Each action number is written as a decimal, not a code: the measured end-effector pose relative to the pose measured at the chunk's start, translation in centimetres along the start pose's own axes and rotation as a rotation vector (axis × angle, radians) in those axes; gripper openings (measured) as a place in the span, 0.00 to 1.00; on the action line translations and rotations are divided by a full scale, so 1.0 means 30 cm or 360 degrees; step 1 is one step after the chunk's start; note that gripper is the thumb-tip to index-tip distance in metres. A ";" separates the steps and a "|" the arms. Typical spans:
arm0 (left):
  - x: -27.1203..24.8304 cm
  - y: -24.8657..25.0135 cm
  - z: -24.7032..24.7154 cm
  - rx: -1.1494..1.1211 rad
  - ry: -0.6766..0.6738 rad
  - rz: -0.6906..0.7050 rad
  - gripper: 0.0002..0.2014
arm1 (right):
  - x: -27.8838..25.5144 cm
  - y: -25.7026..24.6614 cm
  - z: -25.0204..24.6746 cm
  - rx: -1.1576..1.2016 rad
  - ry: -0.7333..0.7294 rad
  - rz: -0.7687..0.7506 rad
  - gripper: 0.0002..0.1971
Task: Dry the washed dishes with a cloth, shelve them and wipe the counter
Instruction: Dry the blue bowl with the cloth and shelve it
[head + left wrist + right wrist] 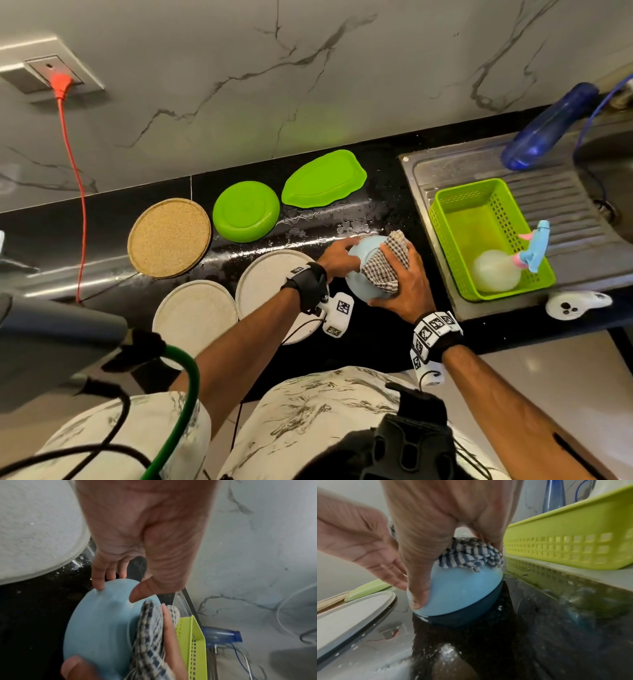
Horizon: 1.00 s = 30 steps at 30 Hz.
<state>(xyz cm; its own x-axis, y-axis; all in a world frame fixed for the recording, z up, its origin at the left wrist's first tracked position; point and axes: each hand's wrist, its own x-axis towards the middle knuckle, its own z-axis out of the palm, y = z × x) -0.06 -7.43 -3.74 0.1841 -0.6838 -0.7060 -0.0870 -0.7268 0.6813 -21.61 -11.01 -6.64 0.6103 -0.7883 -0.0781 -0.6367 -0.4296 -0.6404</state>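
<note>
Right now you are drying a light blue plate [359,270], and both hands are sharing the job. Well off to the left of your left hand [337,255], a cork mat [168,237], a round green plate [245,211] and two off-white plates [195,310] are lying flat on the black counter [102,226], probably spread out so each can be reached in turn. Your left hand is gripping the blue plate by its far rim, fingers behind and thumb in front, which is keeping it steady and tilted up on edge, its lower rim down by the wet counter. Your right hand [400,284] is pinching the plate through a checked cloth [385,265], thumb on the near face and fingers pressing the cloth into the other, so I judge you are rubbing the rim dry. Just right of that hand, a green basket [445,219] is sitting on the steel drainboard [565,202] with a spray bottle [503,267] inside. Puddles above your hands are showing the counter is not yet wiped.
</note>
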 end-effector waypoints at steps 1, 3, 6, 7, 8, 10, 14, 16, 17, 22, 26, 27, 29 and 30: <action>-0.019 0.017 -0.008 -0.0137 -0.0012 -0.0068 0.31 | -0.001 0.002 -0.001 -0.0003 -0.0005 0.0000 0.66; -0.051 0.042 -0.024 -0.0310 -0.0024 -0.0131 0.16 | -0.003 0.009 -0.010 0.0024 -0.0025 0.0004 0.66; -0.048 0.033 -0.043 -0.0431 -0.0033 -0.0179 0.10 | -0.006 0.023 -0.032 0.0190 -0.0020 -0.0016 0.65; -0.046 0.033 -0.045 -0.0453 -0.0033 -0.0182 0.11 | -0.007 0.025 -0.044 0.0265 -0.0003 -0.0029 0.65; -0.046 0.039 -0.044 -0.0469 -0.0038 -0.0156 0.10 | -0.007 0.027 -0.057 0.0335 0.0018 -0.0039 0.65; -0.041 0.047 -0.044 -0.0478 -0.0010 -0.0109 0.07 | -0.008 0.029 -0.081 0.0426 0.0034 -0.0056 0.65; -0.048 0.030 -0.061 -0.0595 -0.0140 -0.0240 0.05 | -0.025 0.033 -0.120 0.0583 -0.0046 -0.0113 0.63; -0.059 0.010 -0.067 -0.0739 -0.0225 -0.0334 0.03 | -0.034 0.027 -0.126 0.0648 -0.0108 -0.0119 0.62; -0.064 0.002 -0.066 -0.0801 -0.0236 -0.0337 0.04 | -0.038 0.021 -0.120 0.0658 -0.0131 -0.0117 0.61; -0.087 0.022 -0.045 -0.1014 -0.0169 -0.0153 0.11 | -0.088 -0.048 -0.043 0.0465 -0.0174 -0.0008 0.48; -0.108 0.039 -0.052 -0.0924 -0.0215 0.0040 0.16 | -0.120 -0.157 -0.044 0.0199 -0.0118 -0.0319 0.43; -0.125 0.047 -0.051 -0.0916 -0.0248 0.0085 0.13 | -0.111 -0.179 -0.047 0.0113 -0.0077 -0.0448 0.42; -0.157 0.061 -0.052 -0.0929 -0.0322 0.0177 0.10 | -0.070 -0.217 -0.061 -0.0060 -0.0009 -0.0656 0.38; -0.167 0.066 -0.056 -0.0950 -0.0336 0.0220 0.11 | -0.047 -0.231 -0.074 -0.0092 -0.0007 -0.0692 0.36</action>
<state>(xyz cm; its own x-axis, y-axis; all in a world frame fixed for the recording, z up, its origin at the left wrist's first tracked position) 0.49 -5.35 1.47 0.0087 -0.8105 -0.5856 0.4744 -0.5122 0.7160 -19.10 -7.90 -0.39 0.8294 -0.5268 0.1859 -0.3454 -0.7451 -0.5705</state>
